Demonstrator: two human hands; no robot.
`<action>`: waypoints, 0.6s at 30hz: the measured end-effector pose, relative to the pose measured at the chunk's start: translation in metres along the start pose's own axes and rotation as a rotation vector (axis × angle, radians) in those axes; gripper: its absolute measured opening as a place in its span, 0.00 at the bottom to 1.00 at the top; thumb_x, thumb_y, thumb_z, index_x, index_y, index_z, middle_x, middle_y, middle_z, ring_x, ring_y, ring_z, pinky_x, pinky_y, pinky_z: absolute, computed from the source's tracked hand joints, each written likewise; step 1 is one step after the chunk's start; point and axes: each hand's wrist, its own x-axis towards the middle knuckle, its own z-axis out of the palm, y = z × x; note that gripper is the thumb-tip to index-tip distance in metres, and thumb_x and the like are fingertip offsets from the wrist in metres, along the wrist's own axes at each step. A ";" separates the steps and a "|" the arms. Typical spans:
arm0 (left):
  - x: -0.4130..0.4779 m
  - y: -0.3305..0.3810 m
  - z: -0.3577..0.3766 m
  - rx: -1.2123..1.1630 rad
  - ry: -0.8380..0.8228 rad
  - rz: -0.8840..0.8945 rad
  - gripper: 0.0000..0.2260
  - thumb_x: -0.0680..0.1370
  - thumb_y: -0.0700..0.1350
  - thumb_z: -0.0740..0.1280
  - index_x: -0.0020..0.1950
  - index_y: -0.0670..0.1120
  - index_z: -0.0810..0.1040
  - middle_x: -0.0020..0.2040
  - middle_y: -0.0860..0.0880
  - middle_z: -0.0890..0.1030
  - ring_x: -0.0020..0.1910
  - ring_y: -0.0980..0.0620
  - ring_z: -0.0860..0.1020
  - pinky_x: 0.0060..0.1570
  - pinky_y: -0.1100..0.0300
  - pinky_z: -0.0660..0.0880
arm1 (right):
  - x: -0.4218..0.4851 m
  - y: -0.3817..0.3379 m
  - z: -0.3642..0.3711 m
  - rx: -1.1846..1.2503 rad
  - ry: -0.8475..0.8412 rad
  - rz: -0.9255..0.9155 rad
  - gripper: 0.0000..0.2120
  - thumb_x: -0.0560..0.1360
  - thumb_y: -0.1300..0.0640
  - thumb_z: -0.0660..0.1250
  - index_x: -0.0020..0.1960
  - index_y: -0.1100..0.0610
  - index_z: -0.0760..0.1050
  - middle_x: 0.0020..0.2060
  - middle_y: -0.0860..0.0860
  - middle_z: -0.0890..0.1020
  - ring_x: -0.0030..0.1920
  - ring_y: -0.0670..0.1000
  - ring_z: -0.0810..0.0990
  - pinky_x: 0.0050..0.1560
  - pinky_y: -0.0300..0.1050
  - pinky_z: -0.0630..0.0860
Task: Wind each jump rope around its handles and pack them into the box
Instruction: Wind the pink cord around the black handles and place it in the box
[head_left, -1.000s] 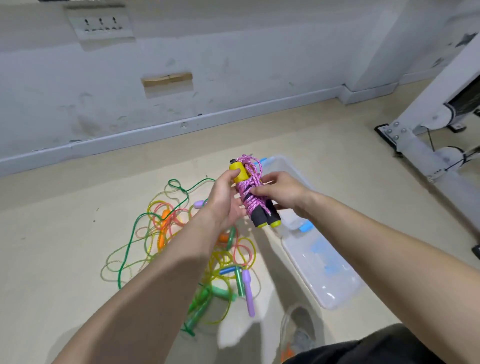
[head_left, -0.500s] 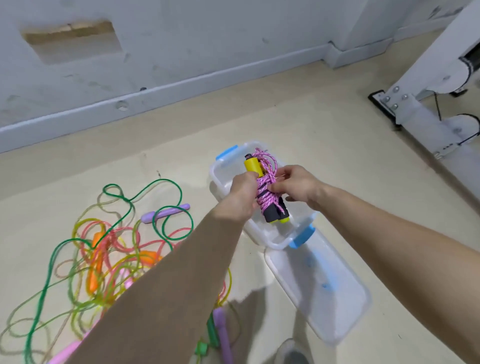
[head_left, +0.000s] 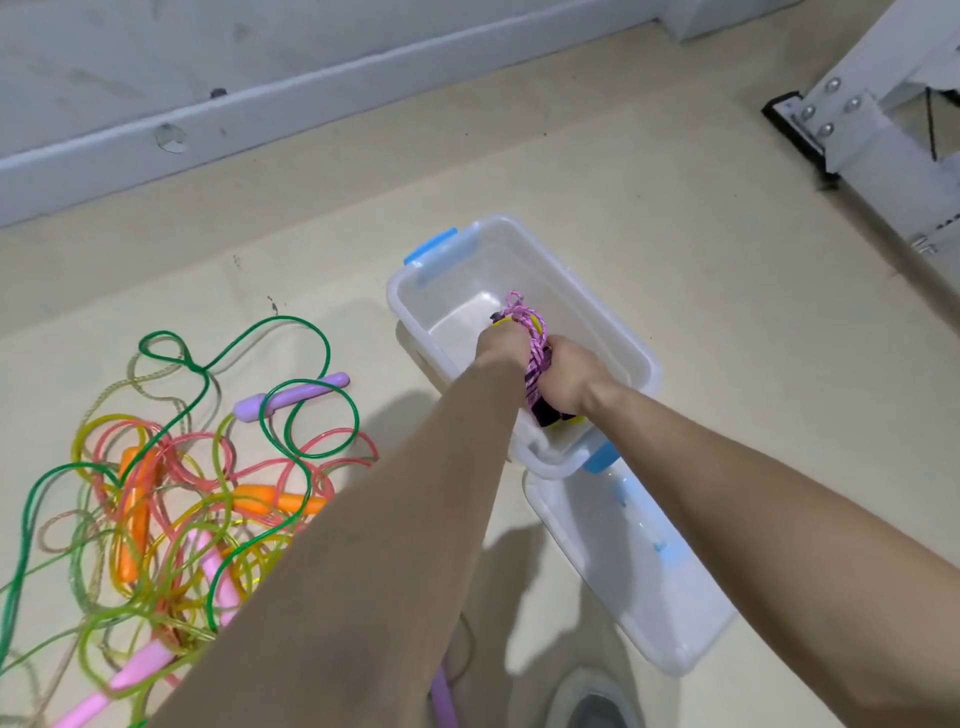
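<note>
Change: pink rope bundle (head_left: 537, 358), held up over the floor a second ago, now lowered inside the clear box (head_left: 615, 325) at frame centre.
Left hand (head_left: 497, 351): fingers clamped on the bundle's far end.
Right hand (head_left: 571, 379): fingers wrapped round its near end.
Meaning: first rope nearly packed, release pending.
Remaining: tangled ropes (head_left: 182, 493) at lower left, unwound.

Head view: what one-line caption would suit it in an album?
Left hand and right hand hold a wound pink jump rope in the clear box, tangled ropes alongside.
</note>
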 end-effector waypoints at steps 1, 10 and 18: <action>-0.001 0.001 0.000 0.010 -0.008 -0.008 0.19 0.85 0.41 0.54 0.75 0.37 0.67 0.73 0.37 0.72 0.70 0.39 0.73 0.50 0.54 0.72 | -0.003 -0.001 -0.001 0.007 -0.003 0.002 0.04 0.79 0.60 0.58 0.48 0.52 0.70 0.42 0.51 0.78 0.46 0.57 0.75 0.44 0.44 0.68; -0.106 0.022 -0.031 0.099 -0.099 0.038 0.13 0.84 0.47 0.61 0.41 0.45 0.74 0.32 0.47 0.77 0.32 0.48 0.74 0.26 0.66 0.67 | -0.067 -0.038 -0.039 -0.023 0.004 -0.048 0.06 0.80 0.57 0.59 0.55 0.56 0.71 0.50 0.55 0.79 0.48 0.57 0.75 0.44 0.44 0.68; -0.222 0.029 -0.168 0.643 0.100 0.395 0.10 0.74 0.49 0.64 0.40 0.43 0.79 0.44 0.36 0.80 0.53 0.36 0.82 0.46 0.51 0.76 | -0.179 -0.124 -0.047 -0.252 -0.052 -0.253 0.20 0.79 0.55 0.61 0.70 0.57 0.71 0.64 0.56 0.78 0.51 0.55 0.79 0.48 0.47 0.76</action>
